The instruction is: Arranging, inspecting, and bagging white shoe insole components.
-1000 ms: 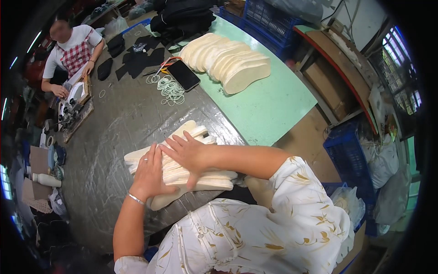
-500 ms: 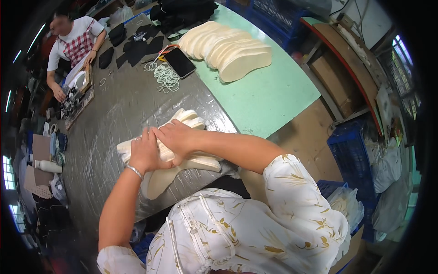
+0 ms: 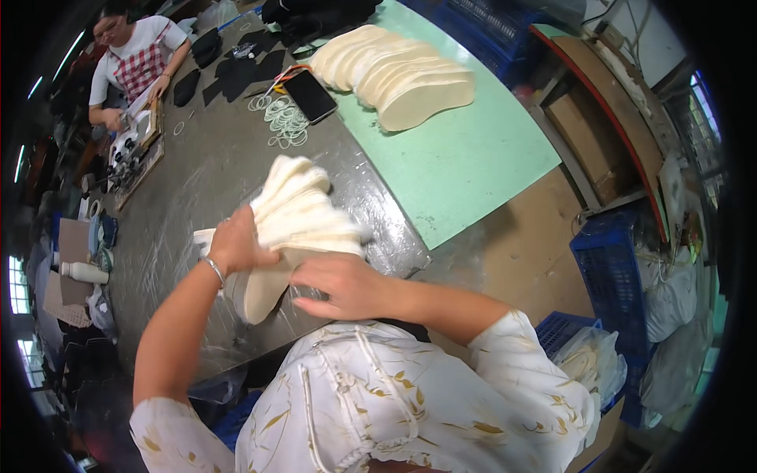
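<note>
A fanned stack of cream insoles stands on the grey table, spreading toward its far side. My left hand grips the stack at its left end, thumb on the near side, fingers partly hidden behind it. The nearest insole tilts toward me, its rounded end low beside the left wrist. Just right of that insole is my right hand, fingers bent and thumb apart, nothing visible between them. Whether its fingertips touch the insole I cannot tell.
Another row of cream insoles lies on the green board. A black phone and pale rubber bands lie beyond my hands, near black fabric pieces. Across the table, a person works at a small device. Blue crates stand right.
My right hand has come off the top of the stack and moved nearer to me. The insoles have fanned out toward the far side, and the left hand still grips them.
</note>
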Available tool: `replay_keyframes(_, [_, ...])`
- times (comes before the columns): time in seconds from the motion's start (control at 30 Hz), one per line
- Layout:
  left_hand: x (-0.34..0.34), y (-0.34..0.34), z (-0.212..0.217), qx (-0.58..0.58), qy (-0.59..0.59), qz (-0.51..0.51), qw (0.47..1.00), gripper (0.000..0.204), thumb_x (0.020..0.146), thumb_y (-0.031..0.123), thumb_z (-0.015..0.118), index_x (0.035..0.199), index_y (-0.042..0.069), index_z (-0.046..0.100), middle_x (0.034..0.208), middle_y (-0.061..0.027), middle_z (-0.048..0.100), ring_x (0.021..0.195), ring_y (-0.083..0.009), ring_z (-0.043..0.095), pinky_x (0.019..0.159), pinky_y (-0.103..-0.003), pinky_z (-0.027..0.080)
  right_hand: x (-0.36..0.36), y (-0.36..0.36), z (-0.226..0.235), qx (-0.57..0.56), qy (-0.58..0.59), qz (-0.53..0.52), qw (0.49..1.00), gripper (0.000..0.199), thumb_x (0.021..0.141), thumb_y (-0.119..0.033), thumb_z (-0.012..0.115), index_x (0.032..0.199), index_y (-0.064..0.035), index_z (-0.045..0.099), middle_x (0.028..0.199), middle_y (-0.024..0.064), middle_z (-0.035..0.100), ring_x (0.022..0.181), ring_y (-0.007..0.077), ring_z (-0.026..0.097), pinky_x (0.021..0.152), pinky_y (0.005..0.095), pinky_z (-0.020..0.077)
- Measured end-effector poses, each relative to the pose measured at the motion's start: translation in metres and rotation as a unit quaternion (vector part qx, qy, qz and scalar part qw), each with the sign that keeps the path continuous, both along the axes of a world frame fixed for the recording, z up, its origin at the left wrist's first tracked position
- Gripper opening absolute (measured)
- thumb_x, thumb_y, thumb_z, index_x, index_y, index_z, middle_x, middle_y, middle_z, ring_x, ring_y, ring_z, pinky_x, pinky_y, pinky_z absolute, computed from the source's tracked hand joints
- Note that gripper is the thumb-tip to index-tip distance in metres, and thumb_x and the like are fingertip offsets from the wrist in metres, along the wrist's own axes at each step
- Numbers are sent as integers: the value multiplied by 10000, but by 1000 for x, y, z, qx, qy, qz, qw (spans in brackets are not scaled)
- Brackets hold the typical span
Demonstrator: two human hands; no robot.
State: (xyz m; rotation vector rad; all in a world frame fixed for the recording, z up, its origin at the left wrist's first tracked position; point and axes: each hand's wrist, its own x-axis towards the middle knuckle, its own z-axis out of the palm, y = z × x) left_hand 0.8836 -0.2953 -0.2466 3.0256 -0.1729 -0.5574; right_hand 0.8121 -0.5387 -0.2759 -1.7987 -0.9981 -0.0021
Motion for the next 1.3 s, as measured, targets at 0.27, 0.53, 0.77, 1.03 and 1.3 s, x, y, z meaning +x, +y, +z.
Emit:
replay_keyframes(0.27, [22, 16, 14, -89, 78, 85, 989, 986, 567, 506, 849, 1241, -117, 489, 1183, -263, 637, 1102, -342, 646, 961, -357, 497, 39, 45, -80, 121, 512, -28, 850, 644, 893, -424, 685, 1270, 85, 566, 1160, 190, 666, 1017, 232, 642, 864, 367, 512])
replay_keyframes(0.53, [-12, 75, 21, -523, 134, 143, 829, 930, 664, 432, 860, 1353, -62, 478, 1240, -144, 620, 1149, -243, 611, 990, -354, 483, 44, 120, -31, 330, 446, 103, 825, 853, 872, -488, 728, 1471, -6, 359, 1401, 163, 496, 1300, 250, 486, 1043, 385, 435])
replay_keyframes(0.77, [-42, 133, 34, -617, 157, 241, 732, 830, 727, 359, 841, 1374, -20, 484, 1264, -122, 625, 1129, -222, 634, 966, -354, 519, 72, 182, 3, 350, 346, 86, 866, 1017, 795, -509, 760, 1505, 2, 241, 1435, 188, 424, 1331, 320, 441, 1121, 442, 356])
replay_keyframes(1.03, [-64, 125, 5, -770, 58, 308, 556, 805, 753, 334, 788, 1402, 8, 442, 1306, -150, 585, 1159, -285, 624, 1026, -397, 508, 106, 192, 43, -142, 343, 2, 928, 1245, 773, -641, 712, 1549, 72, 48, 1586, 356, 126, 1448, 460, 266, 1181, 461, 255])
replay_keyframes(1.3, [-72, 127, -4, -883, -15, 254, 394, 1017, 699, 461, 806, 1473, 2, 330, 1363, -194, 525, 1243, -347, 548, 1072, -473, 470, 256, 119, -44, -297, -62, -214, 928, 391, 851, -204, 630, 1229, -107, 660, 1183, 183, 631, 1133, 346, 615, 931, 456, 512])
